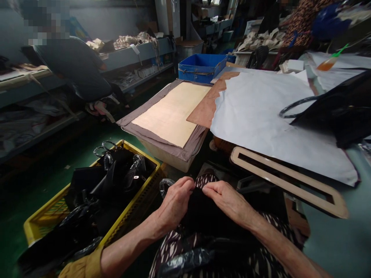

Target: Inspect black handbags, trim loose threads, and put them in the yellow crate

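Both my hands rest in my lap and grip the top edge of a black bag (203,216). My left hand (176,202) is closed, its fingers curled over the bag's left side. My right hand (227,200) pinches the edge just to the right, thumb and fingers together. The two hands almost touch. A crinkled clear plastic wrap (185,262) lies under the bag, over my patterned lap. A yellow crate (139,193) full of black bags with plastic-wrapped handles stands on the floor to my left.
A wide table (333,247) on the right carries white paper (261,116), a wooden slotted template (290,179) and a black handbag (342,112). A cloth-covered box with a board (171,116) stands ahead, a blue bin (201,67) behind it. A person in dark clothes (72,65) bends at the left shelves.
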`<action>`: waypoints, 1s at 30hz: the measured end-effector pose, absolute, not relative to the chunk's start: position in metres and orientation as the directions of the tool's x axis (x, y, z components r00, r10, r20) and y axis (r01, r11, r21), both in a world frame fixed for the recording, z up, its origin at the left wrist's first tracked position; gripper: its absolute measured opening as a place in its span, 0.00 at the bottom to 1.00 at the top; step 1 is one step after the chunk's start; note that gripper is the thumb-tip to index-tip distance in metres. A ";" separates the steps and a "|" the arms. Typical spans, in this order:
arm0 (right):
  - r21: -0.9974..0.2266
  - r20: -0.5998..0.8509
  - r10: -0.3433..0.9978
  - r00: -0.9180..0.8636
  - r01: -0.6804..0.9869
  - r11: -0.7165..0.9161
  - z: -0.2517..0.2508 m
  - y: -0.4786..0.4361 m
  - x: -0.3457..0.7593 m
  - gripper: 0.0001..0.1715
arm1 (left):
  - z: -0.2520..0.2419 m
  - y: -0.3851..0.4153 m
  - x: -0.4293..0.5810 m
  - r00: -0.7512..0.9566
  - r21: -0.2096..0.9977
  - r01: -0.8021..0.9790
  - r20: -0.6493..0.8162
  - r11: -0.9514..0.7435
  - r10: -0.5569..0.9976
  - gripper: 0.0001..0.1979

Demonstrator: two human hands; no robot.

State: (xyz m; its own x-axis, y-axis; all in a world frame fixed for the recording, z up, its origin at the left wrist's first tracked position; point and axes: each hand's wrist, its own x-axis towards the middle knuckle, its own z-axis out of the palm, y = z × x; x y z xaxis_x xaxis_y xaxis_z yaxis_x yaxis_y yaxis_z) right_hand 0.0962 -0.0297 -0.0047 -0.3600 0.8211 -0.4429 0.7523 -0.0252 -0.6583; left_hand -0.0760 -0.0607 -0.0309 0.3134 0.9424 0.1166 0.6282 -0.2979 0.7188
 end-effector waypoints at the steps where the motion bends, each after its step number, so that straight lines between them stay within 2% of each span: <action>1: -0.653 -0.442 0.823 -0.357 0.757 -0.022 -0.004 -0.030 0.096 0.19 | -0.031 -0.062 -0.075 0.306 0.727 0.618 0.127 -0.298 0.943 0.09; 6: -0.612 -0.469 0.826 -0.313 0.790 -0.048 -0.003 -0.027 0.094 0.20 | -0.033 -0.067 -0.075 0.285 0.745 0.586 0.179 -0.319 0.942 0.10; 17: -0.595 -0.472 0.817 -0.332 0.804 -0.017 -0.003 -0.022 0.090 0.21 | -0.052 -0.076 -0.082 0.274 0.674 0.614 0.306 -0.411 0.912 0.12; 20: -0.608 -0.456 0.832 -0.317 0.793 -0.031 -0.008 -0.023 0.093 0.21 | -0.050 -0.073 -0.082 0.279 0.673 0.619 0.293 -0.405 0.914 0.11; 25: -0.706 -0.386 0.852 -0.353 0.708 -0.027 -0.012 -0.024 0.096 0.17 | -0.038 -0.064 -0.078 0.362 0.654 0.647 0.190 -0.392 0.913 0.10; 28: -0.683 -0.388 0.858 -0.336 0.731 -0.022 -0.010 -0.024 0.095 0.18 | -0.032 -0.061 -0.074 0.373 0.616 0.691 0.146 -0.380 0.916 0.10; 30: -0.669 -0.387 0.864 -0.323 0.743 -0.022 -0.009 -0.024 0.094 0.18 | -0.031 -0.062 -0.071 0.353 0.583 0.710 0.190 -0.394 0.916 0.10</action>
State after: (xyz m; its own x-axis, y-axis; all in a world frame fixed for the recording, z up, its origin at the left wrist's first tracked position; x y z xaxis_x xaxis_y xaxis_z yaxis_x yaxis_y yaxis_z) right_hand 0.0937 -0.0242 -0.0086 -0.3229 0.8637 -0.3870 0.7432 -0.0218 -0.6687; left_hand -0.0712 -0.0615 -0.0312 0.3527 0.9163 0.1898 0.7100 -0.3942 0.5835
